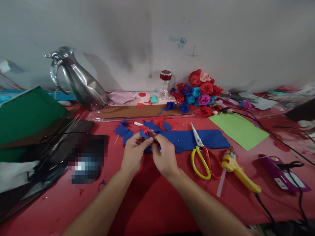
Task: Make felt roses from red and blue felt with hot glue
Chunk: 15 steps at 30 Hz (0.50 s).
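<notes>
My left hand point(135, 150) and my right hand point(164, 152) meet at the middle of the table. Between their fingertips is a small blue paper piece point(143, 134), with something red beside it. Thumbs and fingers of both hands are pinched together. Behind and around the hands lie cut blue paper pieces point(121, 130), red paper scraps point(161, 122) and a white marker-like stick point(138, 124). A long folded blue paper strip point(214, 139) runs to the right. Scissors point(200, 149) with one yellow and one red handle rest partly on it.
Right of the scissors lie a yellow glue gun point(237, 170), a purple power strip point(283, 173) and green paper point(240, 129). Paper roses point(205, 88), a glass jar point(164, 83) and a metal jug point(82, 83) stand along the wall. Black cables cross the right side.
</notes>
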Motion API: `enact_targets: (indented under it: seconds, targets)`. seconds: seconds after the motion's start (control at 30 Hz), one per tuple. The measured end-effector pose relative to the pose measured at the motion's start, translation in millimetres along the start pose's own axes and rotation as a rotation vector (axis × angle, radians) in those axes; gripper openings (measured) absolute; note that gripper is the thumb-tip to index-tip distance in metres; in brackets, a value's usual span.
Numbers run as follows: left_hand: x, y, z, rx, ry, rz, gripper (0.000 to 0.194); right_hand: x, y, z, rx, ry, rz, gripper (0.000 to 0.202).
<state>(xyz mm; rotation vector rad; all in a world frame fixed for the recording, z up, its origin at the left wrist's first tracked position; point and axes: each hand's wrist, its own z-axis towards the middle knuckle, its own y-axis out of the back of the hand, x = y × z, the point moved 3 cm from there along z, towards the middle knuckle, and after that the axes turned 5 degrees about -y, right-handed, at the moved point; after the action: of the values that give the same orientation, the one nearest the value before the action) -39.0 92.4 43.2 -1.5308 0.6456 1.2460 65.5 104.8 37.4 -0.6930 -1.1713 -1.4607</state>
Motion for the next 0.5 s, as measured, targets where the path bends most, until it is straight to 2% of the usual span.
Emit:
enact_targets:
  seconds: [0.5]
  targets:
    - [-4.2, 3.9, 3.2, 0.047, -0.028, -0.051, 0.016, -2.2, -0.1, 0.8, -0.002, -0.018, 0.02, 0.016]
